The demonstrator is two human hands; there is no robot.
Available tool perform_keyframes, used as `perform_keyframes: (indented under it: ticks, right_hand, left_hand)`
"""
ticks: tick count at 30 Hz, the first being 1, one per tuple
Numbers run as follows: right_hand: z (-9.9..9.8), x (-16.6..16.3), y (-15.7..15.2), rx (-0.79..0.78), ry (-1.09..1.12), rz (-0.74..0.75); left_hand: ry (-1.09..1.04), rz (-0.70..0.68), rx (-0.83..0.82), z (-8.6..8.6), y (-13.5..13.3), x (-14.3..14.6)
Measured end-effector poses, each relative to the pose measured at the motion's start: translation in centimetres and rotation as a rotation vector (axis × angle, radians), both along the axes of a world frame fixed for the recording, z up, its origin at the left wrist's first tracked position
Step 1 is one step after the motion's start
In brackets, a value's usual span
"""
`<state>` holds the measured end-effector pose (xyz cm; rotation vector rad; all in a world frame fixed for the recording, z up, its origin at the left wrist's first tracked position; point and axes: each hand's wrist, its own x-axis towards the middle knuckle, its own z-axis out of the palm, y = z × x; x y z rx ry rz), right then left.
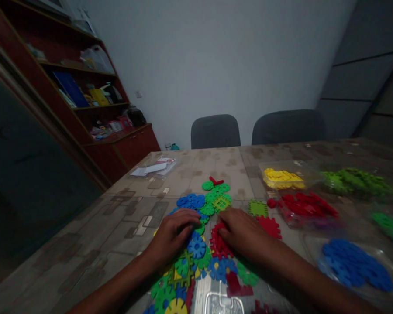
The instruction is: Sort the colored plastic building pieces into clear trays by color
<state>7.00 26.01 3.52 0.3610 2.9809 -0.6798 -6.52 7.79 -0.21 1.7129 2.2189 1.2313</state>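
A flat chain of interlocking plastic pieces (199,244) in blue, green, red and yellow lies on the patterned table (124,226) in front of me. My left hand (172,235) rests on it with fingers curled over a green and blue piece. My right hand (244,233) lies beside it, fingertips pressed on a red gear-like piece (218,244). Whether either hand grips a piece is hidden by the fingers.
Clear trays to the right hold yellow pieces (281,178), red pieces (306,207), blue pieces (353,264) and green pieces (355,181). A plastic bag with papers (155,168) lies far left. Two grey chairs (216,131) stand behind the table. A wooden shelf unit (85,87) fills the left.
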Motion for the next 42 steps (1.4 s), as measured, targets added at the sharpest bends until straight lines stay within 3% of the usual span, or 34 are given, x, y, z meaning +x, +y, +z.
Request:
perform_keyframes:
  ticks: [6, 12, 20, 25, 30, 42]
  right_hand:
    - [-0.2, 2.8, 2.2, -0.117, 0.001, 0.016]
    - [-1.9, 5.3, 3.2, -0.156, 0.010, 0.014]
    - [-1.4, 6.8, 0.8, -0.221, 0.065, 0.115]
    - [-1.6, 7.0, -1.0, -0.126, -0.130, 0.144]
    - [-2.4, 7.2, -1.8, -0.081, -0.151, 0.145]
    - [-3.2, 8.5, -1.0, -0.200, 0.074, 0.206]
  left_hand:
    - [0.019, -0.021, -0.025, 0.2, 0.1, 0.3]
    - [0.031, -0.057, -0.047, 0.1, 0.0, 0.6]
    - [0.062, -0.069, -0.041, -0.1, 0.0, 0.5]
    - [0.083, -0.080, -0.053, -0.5, -0.2, 0.2]
    - [0.105, -0.088, -0.049, -0.5, -0.2, 0.3]
    - [0.146, -0.130, -0.037, -0.8, -0.1, 0.4]
